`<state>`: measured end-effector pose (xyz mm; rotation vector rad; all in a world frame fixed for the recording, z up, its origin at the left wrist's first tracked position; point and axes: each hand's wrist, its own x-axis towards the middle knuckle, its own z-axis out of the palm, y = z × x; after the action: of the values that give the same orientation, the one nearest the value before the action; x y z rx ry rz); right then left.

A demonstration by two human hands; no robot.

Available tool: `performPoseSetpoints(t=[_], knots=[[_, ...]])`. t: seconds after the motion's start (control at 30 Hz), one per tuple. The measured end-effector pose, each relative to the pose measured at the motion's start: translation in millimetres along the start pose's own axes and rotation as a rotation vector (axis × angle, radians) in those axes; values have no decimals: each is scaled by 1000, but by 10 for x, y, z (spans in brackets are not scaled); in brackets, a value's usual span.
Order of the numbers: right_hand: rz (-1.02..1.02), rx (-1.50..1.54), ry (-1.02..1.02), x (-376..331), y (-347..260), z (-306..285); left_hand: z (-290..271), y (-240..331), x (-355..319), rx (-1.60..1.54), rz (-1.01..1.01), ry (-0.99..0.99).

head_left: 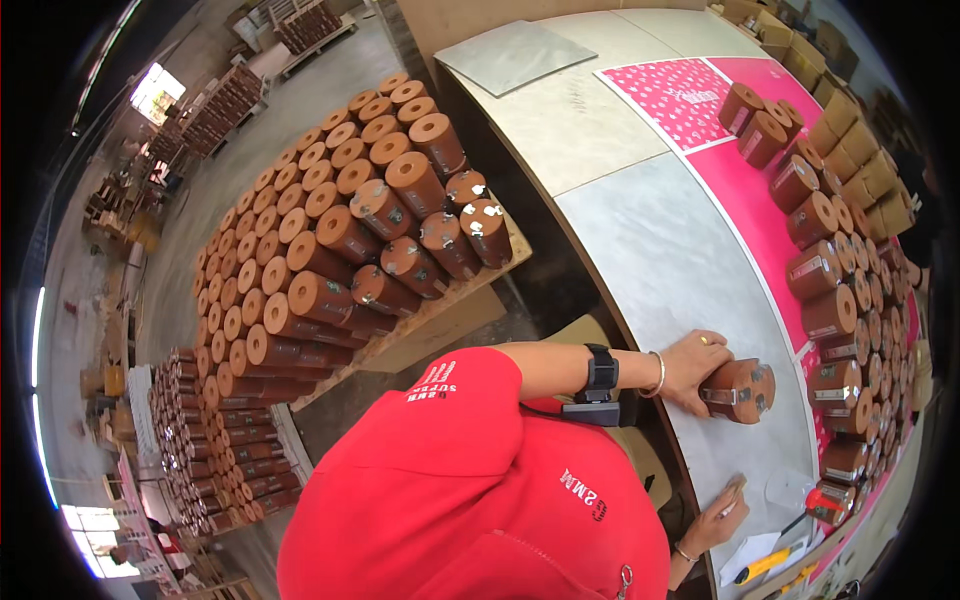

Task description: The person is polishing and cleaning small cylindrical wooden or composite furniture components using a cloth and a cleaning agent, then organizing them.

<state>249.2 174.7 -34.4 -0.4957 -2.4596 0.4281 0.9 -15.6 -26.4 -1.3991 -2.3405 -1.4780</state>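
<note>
My left hand [690,372], with a black watch and a bangle on its wrist, rests on a brown cylinder [742,390] that lies on its side on the grey table top [670,250]. The fingers wrap its near end. My right hand [712,522] is lower, close to the table's near edge, pinching a small pale flat piece [735,490] between its fingertips. My red shirt [480,500] hides most of my right arm.
Rows of similar brown cylinders [830,310] stand on a pink sheet [750,200] along the table's far side, with cardboard boxes [860,170] behind. A wooden pallet [440,310] stacked with cylinders sits on the floor to the left. A yellow pen [765,565] lies near my right hand.
</note>
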Motion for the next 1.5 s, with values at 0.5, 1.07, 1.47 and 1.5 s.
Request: performPoseSetpoints(t=[0.5, 1.07, 1.47, 1.5], knots=[[-21, -27, -8, 9, 22, -9, -2204, -33, -507, 95, -482, 99], [-87, -27, 38, 21, -8, -12, -1870, -336, -547, -99, -493, 305], [16, -10, -42, 2, 49, 8, -1514, -488, -409, -39, -342, 155], [4, -25, -36, 7, 31, 1, -1529, -500, -456, -36, -346, 155]])
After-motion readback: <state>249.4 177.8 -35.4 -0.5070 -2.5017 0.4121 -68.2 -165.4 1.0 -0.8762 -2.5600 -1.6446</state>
